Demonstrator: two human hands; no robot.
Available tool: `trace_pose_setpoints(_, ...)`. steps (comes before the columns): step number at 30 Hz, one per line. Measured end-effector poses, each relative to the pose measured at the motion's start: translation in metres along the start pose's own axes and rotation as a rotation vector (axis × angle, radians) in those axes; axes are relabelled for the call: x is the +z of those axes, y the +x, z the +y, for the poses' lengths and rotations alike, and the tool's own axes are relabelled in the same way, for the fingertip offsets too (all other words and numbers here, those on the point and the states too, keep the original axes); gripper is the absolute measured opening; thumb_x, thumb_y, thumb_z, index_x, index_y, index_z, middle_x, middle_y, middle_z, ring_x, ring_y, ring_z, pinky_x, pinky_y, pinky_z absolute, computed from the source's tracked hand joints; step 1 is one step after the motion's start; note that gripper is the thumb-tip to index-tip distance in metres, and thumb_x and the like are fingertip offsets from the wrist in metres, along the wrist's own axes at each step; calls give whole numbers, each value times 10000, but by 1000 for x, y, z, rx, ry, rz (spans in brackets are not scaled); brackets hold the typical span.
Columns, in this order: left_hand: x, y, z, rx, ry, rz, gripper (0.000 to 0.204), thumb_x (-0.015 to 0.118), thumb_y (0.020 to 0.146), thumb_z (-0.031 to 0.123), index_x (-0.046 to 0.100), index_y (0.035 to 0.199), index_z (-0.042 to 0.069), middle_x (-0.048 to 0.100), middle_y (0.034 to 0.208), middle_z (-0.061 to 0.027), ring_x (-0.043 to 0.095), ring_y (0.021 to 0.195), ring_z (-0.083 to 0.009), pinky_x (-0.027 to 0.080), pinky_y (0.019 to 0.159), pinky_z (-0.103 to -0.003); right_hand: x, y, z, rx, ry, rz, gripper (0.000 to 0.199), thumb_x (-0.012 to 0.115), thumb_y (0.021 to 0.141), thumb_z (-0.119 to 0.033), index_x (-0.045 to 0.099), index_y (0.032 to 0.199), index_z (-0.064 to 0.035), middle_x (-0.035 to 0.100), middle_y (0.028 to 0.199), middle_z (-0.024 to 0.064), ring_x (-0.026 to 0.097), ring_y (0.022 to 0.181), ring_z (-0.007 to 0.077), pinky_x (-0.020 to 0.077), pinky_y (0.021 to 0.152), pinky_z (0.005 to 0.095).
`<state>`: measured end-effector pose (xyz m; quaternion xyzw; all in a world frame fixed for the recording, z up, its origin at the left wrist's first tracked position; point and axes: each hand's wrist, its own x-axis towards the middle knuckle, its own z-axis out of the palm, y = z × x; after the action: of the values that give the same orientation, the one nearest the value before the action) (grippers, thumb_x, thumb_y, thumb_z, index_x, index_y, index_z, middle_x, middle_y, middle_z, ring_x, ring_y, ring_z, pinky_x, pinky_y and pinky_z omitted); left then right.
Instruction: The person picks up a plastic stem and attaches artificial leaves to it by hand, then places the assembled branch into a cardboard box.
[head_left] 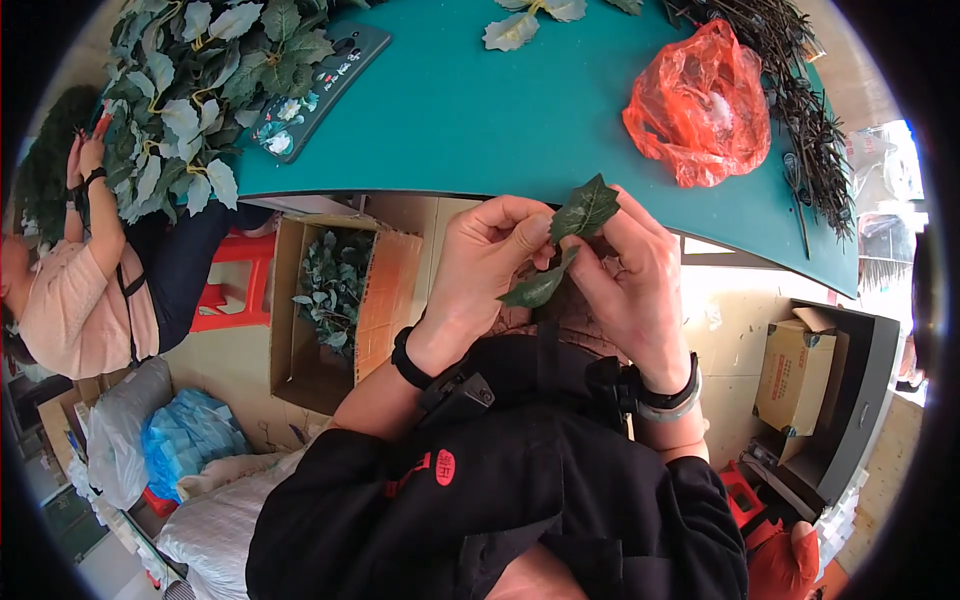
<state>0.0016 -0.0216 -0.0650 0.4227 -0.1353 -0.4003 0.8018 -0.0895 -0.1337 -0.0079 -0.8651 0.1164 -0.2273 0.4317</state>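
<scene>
Between my two hands, just in front of the table's near edge, is a small sprig of dark green artificial leaves (584, 208). One leaf points up and another hangs down to the lower left. My left hand (497, 245) pinches the sprig with thumb and forefinger. My right hand (637, 262) has its thumb and fingers closed on it from the other side. The stem between the fingertips is mostly hidden.
A red plastic bag (700, 110) and dark stems (815, 140) lie on the green table (470, 110). A leaf pile (180, 100) and a phone case (320, 95) are at left. A cardboard box (390, 300) of leaves stands below. A co-worker (90, 300) sits far left.
</scene>
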Motion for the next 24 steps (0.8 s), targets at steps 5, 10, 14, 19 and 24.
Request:
trace_pose_setpoints(5, 0, -2, -3, 41, 39, 3, 125, 635, 877, 108, 643, 933, -4, 631, 790, -18, 552, 659, -57, 454, 609, -193, 3, -2, 5, 21, 0, 3, 82, 593, 755, 36, 592, 836, 21, 561, 802, 94, 561, 658, 202, 425, 586, 281)
trace_pose_setpoints(10, 4, -3, -5, 107, 82, 25, 130, 634, 878, 104, 645, 948, -5, 635, 799, -18, 562, 674, -56, 462, 620, -188, 0, 1, 3, 21, 43, -2, 98, 604, 747, 40, 539, 817, 18, 529, 805, 128, 542, 682, 297, 424, 592, 342)
trace_pose_setpoints(14, 6, -2, 2, 97, 92, 33, 127, 634, 878, 105, 644, 944, -3, 632, 797, -15, 558, 674, -52, 454, 617, -181, 0, 1, 12, 64, 124, 34, 118, 624, 733, 37, 523, 792, 23, 527, 791, 118, 545, 659, 266, 415, 575, 324)
trace_pose_setpoints(19, 6, -2, 5, 104, 159, 9, 120, 630, 882, 104, 637, 942, 1, 625, 791, -5, 547, 671, -41, 447, 617, -181, -3, -2, 11, 156, 185, 7, 77, 614, 775, 44, 566, 829, 18, 533, 842, 19, 496, 697, 54, 390, 567, 198)
trace_pose_setpoints(24, -1, -2, 4, 72, 188, -57, 118, 630, 884, 110, 633, 950, 13, 621, 794, 7, 538, 680, -30, 435, 610, -177, -4, -1, 7, 134, 159, -26, 75, 606, 783, 50, 557, 828, 16, 521, 842, 11, 492, 710, 51, 386, 565, 196)
